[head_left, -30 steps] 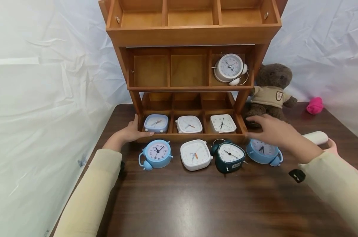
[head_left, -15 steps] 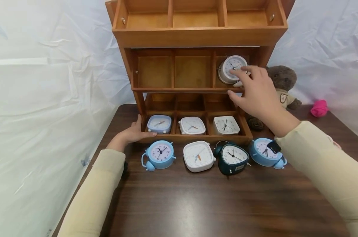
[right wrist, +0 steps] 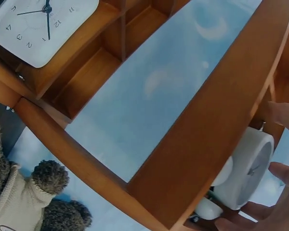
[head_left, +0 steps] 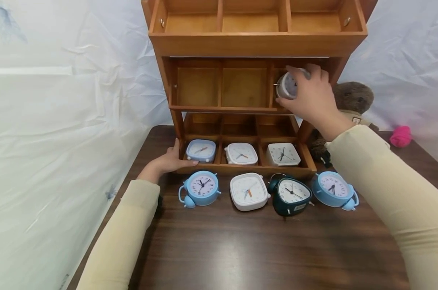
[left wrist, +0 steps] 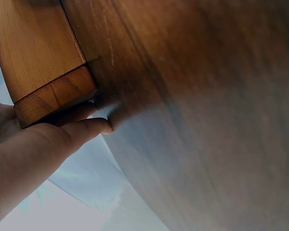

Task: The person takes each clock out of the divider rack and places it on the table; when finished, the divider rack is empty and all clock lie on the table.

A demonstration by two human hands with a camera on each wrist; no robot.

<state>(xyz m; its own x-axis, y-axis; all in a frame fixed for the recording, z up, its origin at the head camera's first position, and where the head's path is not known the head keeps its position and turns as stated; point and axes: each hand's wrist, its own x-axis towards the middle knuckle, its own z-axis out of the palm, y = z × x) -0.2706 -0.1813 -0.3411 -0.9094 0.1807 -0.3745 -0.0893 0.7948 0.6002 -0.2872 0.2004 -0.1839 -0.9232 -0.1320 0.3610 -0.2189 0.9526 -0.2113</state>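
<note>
My right hand reaches into the right compartment of the middle tier and grips a round white alarm clock, its thumb low and fingers over the top. The right wrist view shows this clock with its white bells and fingers around its face. My left hand holds the lower left corner of the wooden shelf, thumb along the front board. In the left wrist view the shelf corner sits against the palm. Three clocks, blue, white and square white, lie in the bottom tier.
Before the shelf stand a light blue clock, a white square clock, a dark green clock and another light blue clock. A brown teddy bear and pink yarn ball are at right.
My right hand has risen from beside the teddy bear to the middle tier and taken hold of the round white clock. The left hand stays at the shelf corner; the head view has shifted slightly.
</note>
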